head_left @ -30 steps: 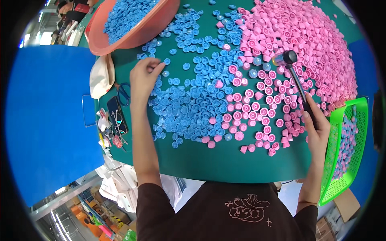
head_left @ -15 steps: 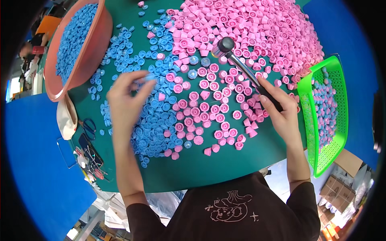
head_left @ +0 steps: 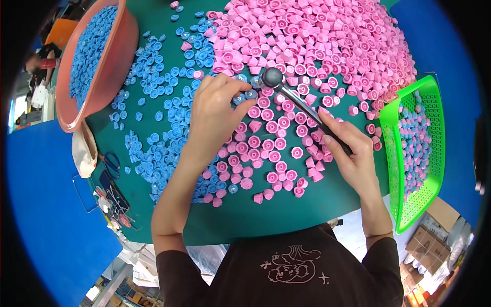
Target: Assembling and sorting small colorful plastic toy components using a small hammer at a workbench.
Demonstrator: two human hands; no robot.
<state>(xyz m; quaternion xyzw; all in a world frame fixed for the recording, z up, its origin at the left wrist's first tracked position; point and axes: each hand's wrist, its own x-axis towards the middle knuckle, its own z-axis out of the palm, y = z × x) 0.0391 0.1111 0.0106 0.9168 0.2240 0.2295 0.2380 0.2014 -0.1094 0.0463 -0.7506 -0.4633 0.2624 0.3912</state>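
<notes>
My right hand (head_left: 352, 153) grips the black handle of a small hammer (head_left: 299, 104), whose round grey head rests among the caps near the table's middle. My left hand (head_left: 216, 113) pinches a blue cap (head_left: 240, 97) on the green table (head_left: 286, 215), just left of the hammer head. Several pink caps (head_left: 317, 46) lie heaped at the upper right. Several blue caps (head_left: 158, 153) are spread on the left, under and beside my left forearm.
An orange basin (head_left: 110, 66) full of blue caps stands at the upper left. A green mesh basket (head_left: 404, 174) holding assembled blue and pink caps sits at the right table edge. Scissors (head_left: 110, 162) and small tools lie by the left edge, next to a beige cloth (head_left: 83, 151).
My left hand has moved right from the blue caps to the spot beside the hammer head and now pinches a cap. The view has shifted, bringing the table closer.
</notes>
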